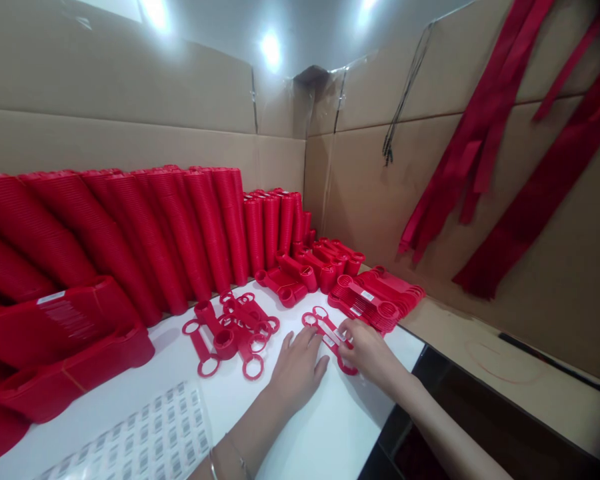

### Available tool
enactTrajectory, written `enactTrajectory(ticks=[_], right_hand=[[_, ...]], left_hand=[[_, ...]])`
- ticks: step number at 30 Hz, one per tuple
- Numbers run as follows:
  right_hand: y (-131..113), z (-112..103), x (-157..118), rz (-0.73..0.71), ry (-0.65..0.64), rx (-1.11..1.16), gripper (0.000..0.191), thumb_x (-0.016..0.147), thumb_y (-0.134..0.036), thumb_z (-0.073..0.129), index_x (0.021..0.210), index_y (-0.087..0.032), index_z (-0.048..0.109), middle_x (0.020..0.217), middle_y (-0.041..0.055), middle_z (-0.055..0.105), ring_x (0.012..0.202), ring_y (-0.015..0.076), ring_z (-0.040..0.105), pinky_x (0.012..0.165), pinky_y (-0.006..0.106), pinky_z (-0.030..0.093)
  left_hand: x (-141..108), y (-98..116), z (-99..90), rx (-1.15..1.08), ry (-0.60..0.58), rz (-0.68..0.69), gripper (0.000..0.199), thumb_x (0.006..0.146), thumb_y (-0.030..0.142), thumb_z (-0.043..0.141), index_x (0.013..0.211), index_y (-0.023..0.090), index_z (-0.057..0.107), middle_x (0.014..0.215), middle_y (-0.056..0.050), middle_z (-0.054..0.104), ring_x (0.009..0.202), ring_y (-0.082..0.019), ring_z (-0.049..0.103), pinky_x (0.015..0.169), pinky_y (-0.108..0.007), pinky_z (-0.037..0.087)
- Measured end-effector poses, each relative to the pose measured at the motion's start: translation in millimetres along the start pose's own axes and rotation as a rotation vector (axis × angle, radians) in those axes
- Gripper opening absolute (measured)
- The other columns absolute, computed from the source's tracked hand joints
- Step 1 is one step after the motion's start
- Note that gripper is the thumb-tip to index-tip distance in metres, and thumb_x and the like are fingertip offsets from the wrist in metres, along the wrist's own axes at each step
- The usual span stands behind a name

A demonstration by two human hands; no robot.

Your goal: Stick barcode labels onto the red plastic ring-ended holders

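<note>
Two flat red plastic pieces with ring ends [325,325] lie side by side on the white table, white barcode labels on their middles. My left hand [297,370] is laid out flat at their left side, fingers stretched and thumb apart, its fingertips by the upper ring. At the right piece, my right hand [369,348] has its fingers curled together against the label and edge; the fingertips are partly hidden. Left of my hands sits a loose heap of similar red pieces [243,327]. A sheet of barcode labels [155,433] lies nearer me.
Tall stacks of red pieces [175,233] line the cardboard wall [130,93]. Banded red bundles [70,373] lie at the left. Fanned labelled pieces [380,297] lie beyond my right hand. Red ribbons [480,147] and dark cords [405,87] hang on the right wall.
</note>
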State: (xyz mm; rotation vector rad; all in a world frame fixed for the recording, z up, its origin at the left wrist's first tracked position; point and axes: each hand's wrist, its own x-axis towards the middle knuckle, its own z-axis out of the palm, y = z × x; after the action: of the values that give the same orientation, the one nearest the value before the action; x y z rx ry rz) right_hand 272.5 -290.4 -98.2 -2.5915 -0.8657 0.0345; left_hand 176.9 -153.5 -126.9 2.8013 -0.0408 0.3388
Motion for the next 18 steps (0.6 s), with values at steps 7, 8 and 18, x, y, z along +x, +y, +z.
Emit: enactTrajectory(ticks=[7, 8, 18], right_hand=[[-6.2, 16.8, 7.7, -0.094, -0.012, 0.064, 0.022, 0.075, -0.014, 0.047, 0.093, -0.013, 0.058, 0.089, 0.0097, 0.056, 0.080, 0.0187, 0.054, 0.067, 0.025, 0.038], [-6.3, 18.4, 7.9, -0.111, -0.012, 0.071, 0.022, 0.075, -0.014, 0.046, 0.093, -0.013, 0.059, 0.089, 0.0095, 0.056, 0.081, 0.0187, 0.054, 0.068, 0.025, 0.039], [4.0, -14.4, 10.0, -0.113, 0.139, 0.022, 0.023, 0.082, -0.018, 0.044, 0.099, -0.017, 0.058, 0.098, 0.0064, 0.060, 0.086, 0.0150, 0.057, 0.076, 0.022, 0.040]], left_hand=[[0.3, 0.3, -0.2, -0.018, 0.029, 0.014, 0.030, 0.088, 0.028, 0.035, 0.115, 0.021, 0.046, 0.127, -0.008, 0.045, 0.120, -0.020, 0.040, 0.103, -0.045, 0.027], [0.6, 0.8, -0.7, -0.022, 0.039, 0.012, 0.029, 0.088, 0.028, 0.035, 0.114, 0.021, 0.047, 0.124, -0.008, 0.046, 0.117, -0.020, 0.043, 0.102, -0.044, 0.029], [-0.2, -0.1, 0.4, 0.012, 0.038, 0.033, 0.036, 0.088, 0.027, 0.035, 0.124, 0.023, 0.039, 0.134, -0.009, 0.038, 0.123, -0.023, 0.037, 0.101, -0.046, 0.029]])
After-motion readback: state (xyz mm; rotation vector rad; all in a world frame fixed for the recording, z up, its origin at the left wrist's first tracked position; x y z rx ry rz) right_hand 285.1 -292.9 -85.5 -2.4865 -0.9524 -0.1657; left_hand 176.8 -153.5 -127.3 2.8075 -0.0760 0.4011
